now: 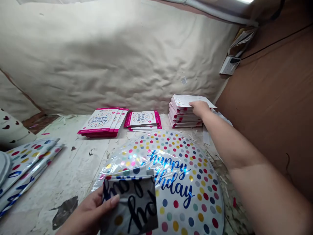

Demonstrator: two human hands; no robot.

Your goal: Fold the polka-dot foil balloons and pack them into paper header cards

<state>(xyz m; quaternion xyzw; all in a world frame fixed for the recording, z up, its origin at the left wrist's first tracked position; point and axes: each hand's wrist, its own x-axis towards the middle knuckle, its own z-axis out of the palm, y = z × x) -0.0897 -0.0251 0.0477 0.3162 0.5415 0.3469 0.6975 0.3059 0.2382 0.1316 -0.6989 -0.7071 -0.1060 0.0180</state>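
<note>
My left hand [94,209] grips a folded foil balloon [129,202], silvery-grey with dark blue lettering and dots, thumb on its face. Beneath it, flat foil balloons [181,176] lie on the table, round, white with coloured dots and "happy birthday" in shiny blue. My right arm stretches to a tall stack of packets [182,119] at the back right. There my right hand [201,108] closes on the edge of the top packet [188,99], whose white printed back faces up. Its fingers are partly hidden.
Pink-edged "happy birthday" packets [101,119] lie stacked at the back, beside a smaller pile [143,119]. More dotted foil balloons [29,163] lie folded at left. The paper-covered wall [110,65] bounds the worn table [80,163]. A socket box [230,65] hangs at right.
</note>
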